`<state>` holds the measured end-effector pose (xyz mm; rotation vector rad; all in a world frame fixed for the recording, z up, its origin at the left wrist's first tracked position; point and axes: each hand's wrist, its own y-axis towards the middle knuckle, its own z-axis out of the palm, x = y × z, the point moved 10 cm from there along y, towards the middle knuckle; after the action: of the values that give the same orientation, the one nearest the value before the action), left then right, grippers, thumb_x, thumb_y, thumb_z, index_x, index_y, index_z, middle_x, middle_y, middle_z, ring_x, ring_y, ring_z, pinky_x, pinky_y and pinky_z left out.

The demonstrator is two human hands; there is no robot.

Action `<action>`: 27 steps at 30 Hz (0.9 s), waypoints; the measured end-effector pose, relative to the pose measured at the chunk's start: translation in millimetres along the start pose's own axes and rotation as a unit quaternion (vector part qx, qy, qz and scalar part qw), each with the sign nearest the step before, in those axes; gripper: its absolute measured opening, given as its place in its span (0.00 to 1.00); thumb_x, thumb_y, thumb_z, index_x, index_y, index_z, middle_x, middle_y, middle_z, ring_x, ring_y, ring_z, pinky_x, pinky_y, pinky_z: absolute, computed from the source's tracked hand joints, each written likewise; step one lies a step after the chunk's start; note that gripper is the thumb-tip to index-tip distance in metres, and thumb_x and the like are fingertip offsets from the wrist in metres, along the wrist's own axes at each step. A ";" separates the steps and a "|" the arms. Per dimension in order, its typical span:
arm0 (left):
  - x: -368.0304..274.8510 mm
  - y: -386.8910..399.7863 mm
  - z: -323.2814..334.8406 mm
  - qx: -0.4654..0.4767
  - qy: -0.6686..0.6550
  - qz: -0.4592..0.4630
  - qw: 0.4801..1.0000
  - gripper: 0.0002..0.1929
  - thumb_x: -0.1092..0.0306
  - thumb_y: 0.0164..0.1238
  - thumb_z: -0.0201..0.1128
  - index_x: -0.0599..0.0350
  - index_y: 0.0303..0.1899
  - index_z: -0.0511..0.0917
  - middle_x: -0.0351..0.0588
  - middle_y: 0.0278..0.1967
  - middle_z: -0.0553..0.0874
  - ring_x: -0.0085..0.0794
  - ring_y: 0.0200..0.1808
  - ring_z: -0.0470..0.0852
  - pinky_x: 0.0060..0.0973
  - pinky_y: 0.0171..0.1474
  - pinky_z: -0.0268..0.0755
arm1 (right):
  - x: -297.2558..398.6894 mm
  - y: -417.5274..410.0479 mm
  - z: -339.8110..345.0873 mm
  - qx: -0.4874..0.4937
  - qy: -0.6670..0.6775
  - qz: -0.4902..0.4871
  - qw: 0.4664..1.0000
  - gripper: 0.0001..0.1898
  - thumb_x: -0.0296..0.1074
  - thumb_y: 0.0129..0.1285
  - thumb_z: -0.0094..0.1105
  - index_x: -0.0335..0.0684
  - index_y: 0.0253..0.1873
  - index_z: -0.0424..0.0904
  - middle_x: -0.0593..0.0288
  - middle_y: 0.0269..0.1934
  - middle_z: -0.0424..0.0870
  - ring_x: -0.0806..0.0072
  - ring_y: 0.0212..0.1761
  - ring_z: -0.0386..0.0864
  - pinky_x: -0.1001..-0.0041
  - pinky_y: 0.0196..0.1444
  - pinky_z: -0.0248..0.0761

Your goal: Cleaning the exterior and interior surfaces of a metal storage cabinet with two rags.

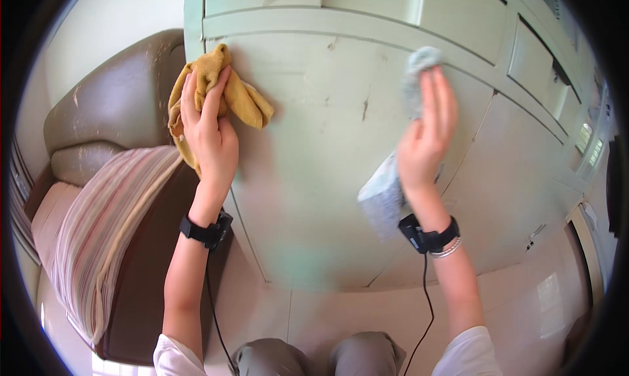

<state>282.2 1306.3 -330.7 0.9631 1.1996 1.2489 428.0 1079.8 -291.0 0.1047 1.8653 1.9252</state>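
My left hand point(212, 137) grips a mustard-yellow cloth point(251, 105) near the upper left edge of a pale green cabinet door point(309, 145). Folds of the cloth bunch around the fingers and one end hangs down past the wrist. On the right, my right hand point(421, 152) holds a light blue-grey cloth point(381, 194) flat against the same door, fingers pointing up. That cloth and hand are slightly blurred. Its upper part shows beyond the fingertips, and a loose corner hangs below the palm. Dark marks point(365, 109) spot the door between the two hands.
A bed with a worn brown headboard point(118, 96) and striped bedding point(93, 228) stands close on the left. Drawers point(457, 20) sit above the door. Keys point(533, 238) hang at the lower right. Black cables point(427, 297) run from both wristbands. Pale floor tiles point(521, 302) lie below.
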 end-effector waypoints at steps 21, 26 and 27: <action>-107.1 -17.3 88.7 0.100 -0.005 0.089 0.991 0.24 0.75 0.58 0.43 0.57 0.57 0.74 0.58 0.62 0.65 0.48 0.67 0.59 0.39 0.67 0.46 | -274.0 -20.9 -157.1 -0.065 -0.222 0.089 0.969 0.31 0.12 0.48 0.42 0.36 0.61 0.67 0.51 0.62 0.67 0.55 0.64 0.64 0.63 0.66 0.54; -193.7 -36.1 141.2 0.139 -0.068 0.107 0.982 0.22 0.81 0.49 0.50 0.59 0.50 0.77 0.57 0.63 0.64 0.51 0.65 0.61 0.38 0.67 0.49 | -342.1 -47.2 -209.8 -0.129 -0.173 0.164 0.963 0.30 0.13 0.51 0.40 0.36 0.62 0.65 0.50 0.62 0.66 0.56 0.65 0.62 0.66 0.66 0.55; -219.6 -45.7 157.5 0.158 -0.092 0.109 0.977 0.21 0.81 0.48 0.52 0.59 0.48 0.78 0.56 0.63 0.64 0.52 0.64 0.62 0.38 0.67 0.51 | -325.9 -41.8 -200.6 -0.106 -0.159 0.128 0.973 0.30 0.12 0.50 0.40 0.36 0.62 0.66 0.50 0.62 0.66 0.56 0.64 0.63 0.65 0.65 0.56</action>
<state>459.9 1097.7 -323.0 1.4455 1.1887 1.1265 658.0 772.2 -264.3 0.5754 1.4852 2.1160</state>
